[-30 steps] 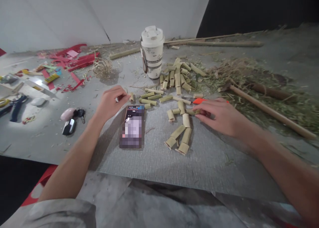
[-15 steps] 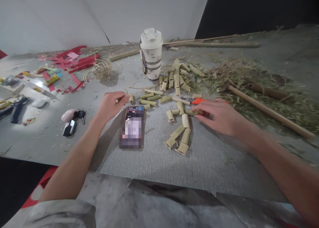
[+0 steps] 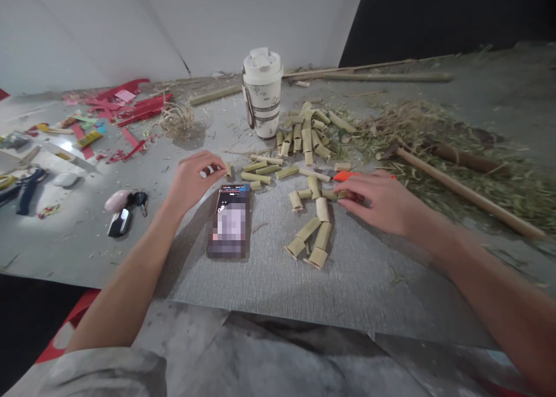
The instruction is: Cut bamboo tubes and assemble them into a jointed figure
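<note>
My left hand [image 3: 197, 177] is curled at the near side of a short bamboo tube [image 3: 228, 168], with thumb and finger tips closed on it; the tips partly cover the tube. My right hand [image 3: 376, 200] has its bent fingers at the outer end of a bamboo arm piece [image 3: 330, 195], partly hiding that end. This piece belongs to a jointed figure of bamboo tubes lying flat, with a torso tube [image 3: 322, 210] and two legs [image 3: 322, 236]. Beyond the right fingers lies an orange-handled knife [image 3: 345, 176]. A phone [image 3: 229, 223] with a lit screen lies between the hands.
Several loose bamboo pieces [image 3: 267, 169] lie past the phone. Behind them stand a lidded cup [image 3: 263, 96] and a bamboo pile [image 3: 307, 133]. A hammer [image 3: 469, 191] rests by shavings on the right. Keys [image 3: 139, 200], pliers [image 3: 32, 191] and red scraps [image 3: 143, 110] are left.
My left hand has shifted slightly, its fingers arching and reaching further onto the short bamboo tube. The right hand stays almost where it was at the figure's arm.
</note>
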A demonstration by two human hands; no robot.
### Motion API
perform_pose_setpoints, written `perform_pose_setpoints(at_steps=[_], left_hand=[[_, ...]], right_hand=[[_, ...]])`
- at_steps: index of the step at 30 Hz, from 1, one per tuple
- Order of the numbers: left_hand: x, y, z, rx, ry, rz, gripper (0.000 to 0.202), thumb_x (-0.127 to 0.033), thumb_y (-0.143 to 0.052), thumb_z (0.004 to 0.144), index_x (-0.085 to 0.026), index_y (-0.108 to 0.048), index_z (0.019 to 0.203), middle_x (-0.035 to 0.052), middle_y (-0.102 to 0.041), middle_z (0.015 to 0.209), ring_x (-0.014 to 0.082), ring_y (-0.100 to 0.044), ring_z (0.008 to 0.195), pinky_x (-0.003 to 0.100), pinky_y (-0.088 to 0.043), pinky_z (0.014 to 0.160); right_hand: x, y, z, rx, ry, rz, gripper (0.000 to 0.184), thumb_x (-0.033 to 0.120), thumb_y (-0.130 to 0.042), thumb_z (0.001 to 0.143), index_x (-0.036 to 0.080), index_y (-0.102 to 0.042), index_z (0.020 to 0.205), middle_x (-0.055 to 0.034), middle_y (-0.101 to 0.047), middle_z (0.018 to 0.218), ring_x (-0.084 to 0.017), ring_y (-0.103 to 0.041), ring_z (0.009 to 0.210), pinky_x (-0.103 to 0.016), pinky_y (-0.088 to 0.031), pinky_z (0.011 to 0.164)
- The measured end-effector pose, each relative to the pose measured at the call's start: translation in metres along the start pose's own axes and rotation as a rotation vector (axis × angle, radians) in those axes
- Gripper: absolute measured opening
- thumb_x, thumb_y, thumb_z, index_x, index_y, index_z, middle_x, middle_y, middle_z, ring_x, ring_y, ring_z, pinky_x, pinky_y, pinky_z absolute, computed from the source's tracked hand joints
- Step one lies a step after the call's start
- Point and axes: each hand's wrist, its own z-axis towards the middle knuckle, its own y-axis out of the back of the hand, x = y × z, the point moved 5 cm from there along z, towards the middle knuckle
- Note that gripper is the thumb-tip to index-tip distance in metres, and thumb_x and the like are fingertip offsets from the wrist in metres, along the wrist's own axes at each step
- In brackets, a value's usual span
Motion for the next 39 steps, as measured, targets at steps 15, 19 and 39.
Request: perform_pose_setpoints(at_steps=[15, 19, 39], left_hand=[[-0.006, -0.009, -0.009, 0.403, -0.227, 0.091, 0.091, -0.061, -0.092, 0.078, -0.034, -0.057, 0.157, 0.0145, -0.053, 0.162, 0.0442, -0.045, 0.153, 0.067, -0.031, 0.13], [-0.003, -0.017, -0.016, 0.503, -0.196, 0.093, 0.113, -0.058, -0.098, 0.072, -0.044, -0.041, 0.169, 0.014, -0.041, 0.171, 0.0472, -0.032, 0.162, 0.072, -0.021, 0.133], [-0.011, -0.005, -0.006, 0.306, -0.213, 0.061, 0.046, -0.049, -0.066, 0.104, -0.027, -0.066, 0.145, 0.0116, -0.069, 0.144, 0.0325, -0.065, 0.134, 0.049, -0.049, 0.118]], right_hand=[[0.002, 0.0, 0.001, 0.002, 0.018, -0.01, 0.027, 0.043, -0.053, 0.109, 0.029, -0.075, 0.117, -0.0048, -0.081, 0.101, -0.027, -0.074, 0.091, -0.049, -0.047, 0.092], [0.0, -0.001, 0.001, 0.0, 0.003, -0.015, 0.027, 0.043, -0.054, 0.109, 0.03, -0.076, 0.117, -0.0043, -0.081, 0.098, -0.027, -0.075, 0.091, -0.048, -0.048, 0.091], [0.0, -0.001, 0.0, 0.002, -0.003, 0.012, 0.025, 0.042, -0.055, 0.108, 0.03, -0.075, 0.117, -0.0045, -0.079, 0.094, -0.029, -0.074, 0.092, -0.048, -0.046, 0.092]])
